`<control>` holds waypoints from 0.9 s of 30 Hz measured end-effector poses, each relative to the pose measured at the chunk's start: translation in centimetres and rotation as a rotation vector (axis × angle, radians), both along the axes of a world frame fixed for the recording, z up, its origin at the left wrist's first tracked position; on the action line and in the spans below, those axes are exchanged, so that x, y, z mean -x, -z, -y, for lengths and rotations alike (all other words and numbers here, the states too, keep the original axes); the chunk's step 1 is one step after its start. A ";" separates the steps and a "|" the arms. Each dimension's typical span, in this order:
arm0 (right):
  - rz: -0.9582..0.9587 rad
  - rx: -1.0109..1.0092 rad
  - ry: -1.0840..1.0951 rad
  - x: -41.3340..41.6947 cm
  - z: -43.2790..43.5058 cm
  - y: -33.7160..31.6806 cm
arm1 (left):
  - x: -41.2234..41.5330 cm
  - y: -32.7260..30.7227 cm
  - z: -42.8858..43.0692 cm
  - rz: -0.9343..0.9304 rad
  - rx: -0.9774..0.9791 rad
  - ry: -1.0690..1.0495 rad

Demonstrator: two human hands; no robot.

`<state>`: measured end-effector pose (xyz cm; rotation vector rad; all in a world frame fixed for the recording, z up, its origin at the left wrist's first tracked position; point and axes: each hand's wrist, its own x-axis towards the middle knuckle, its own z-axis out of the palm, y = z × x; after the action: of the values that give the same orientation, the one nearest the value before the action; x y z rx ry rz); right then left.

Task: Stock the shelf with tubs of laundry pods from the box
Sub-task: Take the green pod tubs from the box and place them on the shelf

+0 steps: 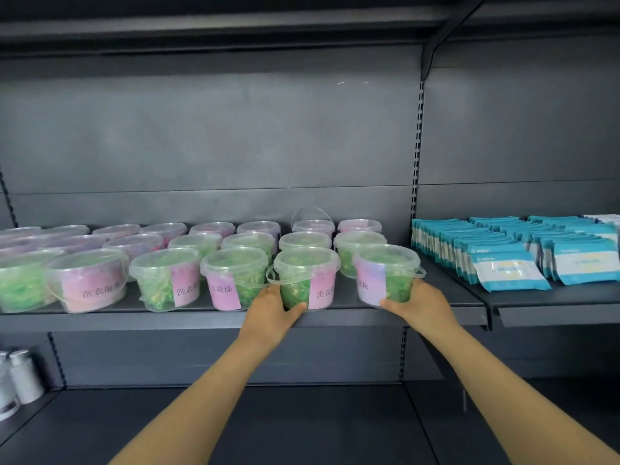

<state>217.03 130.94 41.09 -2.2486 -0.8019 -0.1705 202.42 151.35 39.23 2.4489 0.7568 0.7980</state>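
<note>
At the frame's centre, your left hand (272,305) and right hand (413,301) each grasped a tub of green pods (306,278), (385,275) on the shelf's front edge (201,315); rows looked nearly full, and the box was unseen.

Leftmost tubs (20,280): cut off by the left edge, blurred.
Tub labels (219,292): print only partly readable (several turned away).
Grey bottles (18,377): cropped at the left edge, markings illegible.
Blue packets (510,268): print too blurred to read; row runs past the right edge.
Forearms: elbows out of view.
</note>
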 end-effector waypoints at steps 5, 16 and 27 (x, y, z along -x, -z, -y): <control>0.158 0.277 0.104 1.8 0.7 0.9 | 2.4 0.2 -0.2 -0.082 -0.068 0.005; 0.258 0.656 -0.266 9.5 -4.0 -0.1 | 14.4 0.0 -3.9 -0.457 -0.259 -0.077; 0.356 0.571 -0.403 26.5 -14.1 -4.7 | 33.2 -4.5 -9.8 -0.538 -0.364 -0.229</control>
<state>190.54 145.02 45.75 -2.5435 -1.6467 -0.1660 169.22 161.14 43.73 2.9940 1.1898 0.3651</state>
